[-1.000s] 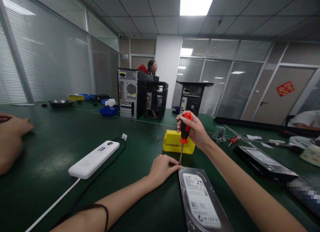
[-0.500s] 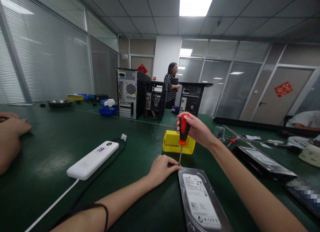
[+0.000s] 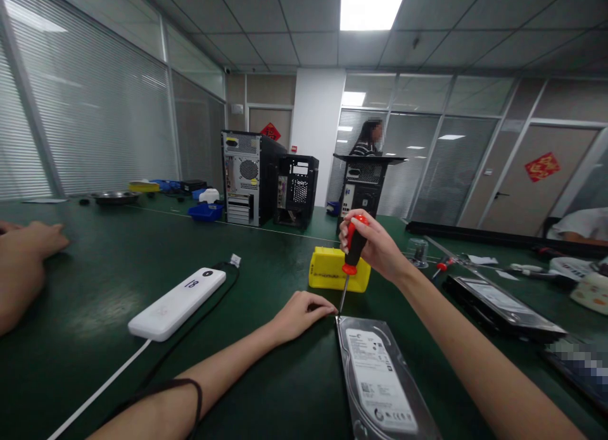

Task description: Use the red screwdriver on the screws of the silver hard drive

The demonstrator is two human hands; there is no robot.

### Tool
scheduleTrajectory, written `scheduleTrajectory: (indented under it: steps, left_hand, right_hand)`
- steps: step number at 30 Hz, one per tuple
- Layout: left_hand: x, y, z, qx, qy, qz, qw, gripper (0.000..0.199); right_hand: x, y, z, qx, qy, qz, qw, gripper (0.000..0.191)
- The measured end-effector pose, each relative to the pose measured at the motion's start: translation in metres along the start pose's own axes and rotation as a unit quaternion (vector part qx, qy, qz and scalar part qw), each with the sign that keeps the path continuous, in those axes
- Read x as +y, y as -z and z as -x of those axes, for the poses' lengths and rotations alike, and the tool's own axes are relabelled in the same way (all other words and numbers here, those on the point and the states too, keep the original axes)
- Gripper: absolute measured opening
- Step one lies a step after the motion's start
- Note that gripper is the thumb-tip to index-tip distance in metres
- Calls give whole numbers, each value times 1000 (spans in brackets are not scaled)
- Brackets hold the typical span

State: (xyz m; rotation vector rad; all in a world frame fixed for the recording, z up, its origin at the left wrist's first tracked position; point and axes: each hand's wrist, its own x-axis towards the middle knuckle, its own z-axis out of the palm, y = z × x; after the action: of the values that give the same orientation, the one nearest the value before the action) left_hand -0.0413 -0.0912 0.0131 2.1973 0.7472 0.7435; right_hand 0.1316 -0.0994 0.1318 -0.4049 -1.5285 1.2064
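My right hand (image 3: pixel 373 240) is wrapped round the red and black handle of a screwdriver (image 3: pixel 354 247). The shaft points down, slightly tilted, and its tip meets the far left corner of a hard drive (image 3: pixel 380 377). The drive lies label up on the green table, its near end cut off by the frame. Beside that same corner is my left hand (image 3: pixel 304 314), thumb and forefinger pinched close to the screwdriver tip. Anything between those fingertips is too small to make out. Behind the shaft stands a yellow plastic box (image 3: pixel 327 269).
A white power bank (image 3: pixel 178 304) with cables lies left of my left arm. Another person's hands (image 3: pixel 31 247) rest at the far left. Computer cases (image 3: pixel 242 180) stand at the back. A second hard drive (image 3: pixel 503 307) lies to the right, near another screwdriver (image 3: pixel 443 267).
The screwdriver handle has tilted to the right with my right hand. My left hand has drawn back slightly to the left. A person in the background has walked right, behind a computer case.
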Motion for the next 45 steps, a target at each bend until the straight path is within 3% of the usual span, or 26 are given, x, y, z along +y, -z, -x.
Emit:
scheduleTrajectory:
  steps: [8,14,19,24,27,33,35,38,42,45]
  left_hand:
    - [3,0,0,-5,7,-13,1000,26]
    - [4,-1,1,-6,-3,-4,1000,29]
    - [5,0,1,-2,-6,-14,1000,27]
    - [3,0,2,1,-13,-14,1000,28]
    - [1,0,2,3,-12,-16,1000,29]
    - [-1,-1,2,3,-27,-13,1000,27]
    - [0,-1,2,33,-26,-25,999,25]
    - [-2,-1,1,125,-1,-46,991,23]
    - [-10,-1,-3,206,28,-40,977,26]
    - [-16,0,-6,225,24,-32,974,24]
  right_hand:
    - [-3,-3,1,8,-7,21,1000,18]
    - [0,-6,0,37,44,79,995,22]
    - [3,-6,0,27,71,92,993,26]
    - [-1,-4,-1,-2,17,45,999,15]
    - [-4,-1,0,-27,-21,13,999,21]
    - [-2,-2,1,33,-2,74,997,15]
    - [0,-3,1,51,23,86,995,19]
    - [2,-4,0,52,47,93,993,22]
    - [-2,-1,-1,13,15,52,998,9]
    - [-6,2,-1,-27,-21,36,999,20]
